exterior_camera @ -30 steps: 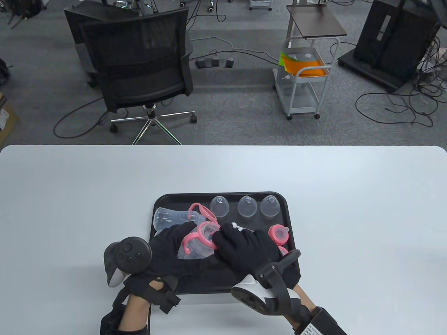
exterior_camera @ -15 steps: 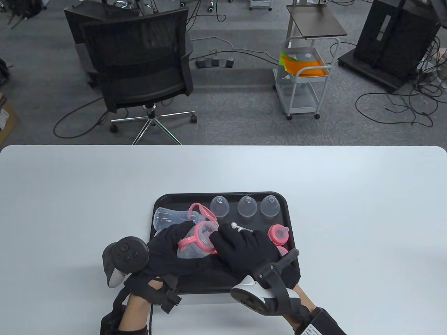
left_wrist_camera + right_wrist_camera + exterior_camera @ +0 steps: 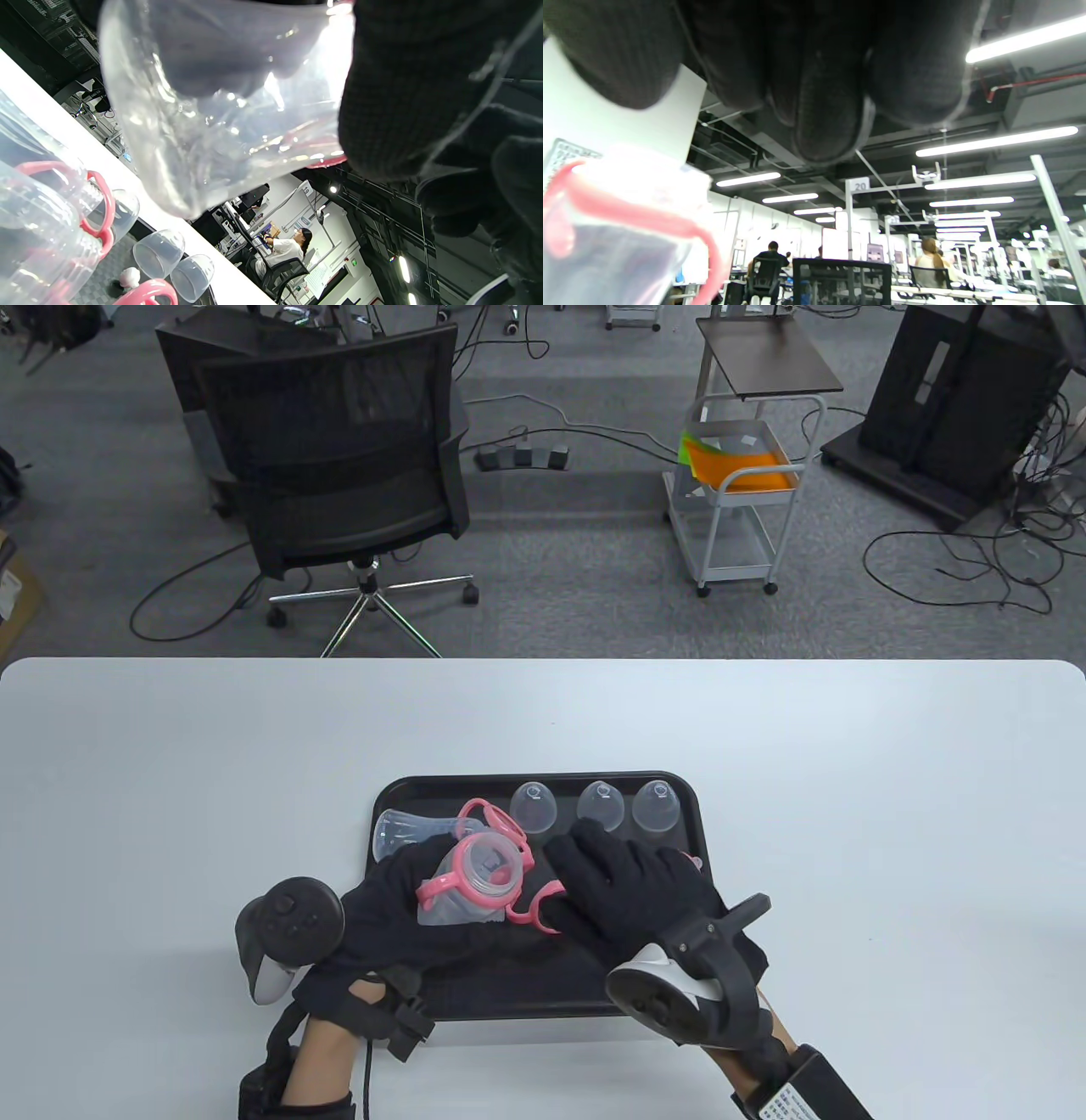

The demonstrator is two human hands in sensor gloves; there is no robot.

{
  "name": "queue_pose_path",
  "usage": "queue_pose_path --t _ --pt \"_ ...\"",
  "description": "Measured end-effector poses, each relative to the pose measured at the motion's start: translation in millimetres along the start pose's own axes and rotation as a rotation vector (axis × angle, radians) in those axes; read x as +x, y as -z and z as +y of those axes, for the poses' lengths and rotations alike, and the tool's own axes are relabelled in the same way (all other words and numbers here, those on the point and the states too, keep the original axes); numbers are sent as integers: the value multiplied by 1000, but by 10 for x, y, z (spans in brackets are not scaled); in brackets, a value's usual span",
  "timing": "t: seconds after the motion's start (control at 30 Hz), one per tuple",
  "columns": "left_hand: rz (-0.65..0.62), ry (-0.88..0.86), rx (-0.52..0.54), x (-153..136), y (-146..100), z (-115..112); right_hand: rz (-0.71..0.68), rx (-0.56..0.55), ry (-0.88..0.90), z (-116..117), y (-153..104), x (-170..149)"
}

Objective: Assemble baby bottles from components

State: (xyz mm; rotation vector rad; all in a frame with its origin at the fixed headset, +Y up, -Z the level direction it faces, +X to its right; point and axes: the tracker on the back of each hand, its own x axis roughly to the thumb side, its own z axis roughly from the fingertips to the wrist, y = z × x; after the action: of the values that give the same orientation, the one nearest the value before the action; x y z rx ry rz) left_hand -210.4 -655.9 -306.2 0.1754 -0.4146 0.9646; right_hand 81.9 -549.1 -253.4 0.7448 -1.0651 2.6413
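My left hand [image 3: 386, 899] grips a clear bottle [image 3: 467, 891] above the black tray [image 3: 509, 993], its open mouth tilted up. A pink handle ring [image 3: 484, 865] sits round its neck, its handles sticking out to both sides. In the left wrist view the bottle [image 3: 220, 106] fills the top, with a gloved finger [image 3: 403, 84] curled on it. My right hand [image 3: 624, 886] lies palm down over the tray's right half, off the bottle, fingers stretched forward. It hides the white straw piece and most of a pink collar [image 3: 689, 861]. Nothing shows in its fingers [image 3: 818, 84].
A second clear bottle [image 3: 407, 831] with a pink handle ring [image 3: 492, 817] lies at the tray's far left. Three clear caps [image 3: 534, 806] [image 3: 601, 806] [image 3: 656, 804] stand along the far rim. The white table [image 3: 848, 814] surrounds the tray.
My right hand left the pink ring and slid right and forward over the straw piece and collars. My left hand tipped the bottle's mouth upward and shifted slightly left.
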Motion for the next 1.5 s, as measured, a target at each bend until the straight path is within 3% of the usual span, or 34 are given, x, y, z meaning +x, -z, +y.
queue_pose_path --t 0.2,0.43,0.47,0.57,0.83,1.17,1.5 --pt "24 -8 20 -52 -4 15 72 127 -13 166 -18 -241" --pt "32 5 21 -63 -5 18 116 453 -2 721 -377 -463" --pt "33 8 18 -61 -3 14 114 538 -8 832 -444 -474" --pt "30 23 4 -53 0 -5 88 691 -130 1012 -559 -486" --pt "37 46 -15 -54 9 -32 47 857 -229 1283 -676 -399" --pt "40 46 -19 -58 13 -38 19 875 -238 1394 -707 -345" --pt "46 54 -19 -64 15 -37 101 641 -125 859 -427 -449"
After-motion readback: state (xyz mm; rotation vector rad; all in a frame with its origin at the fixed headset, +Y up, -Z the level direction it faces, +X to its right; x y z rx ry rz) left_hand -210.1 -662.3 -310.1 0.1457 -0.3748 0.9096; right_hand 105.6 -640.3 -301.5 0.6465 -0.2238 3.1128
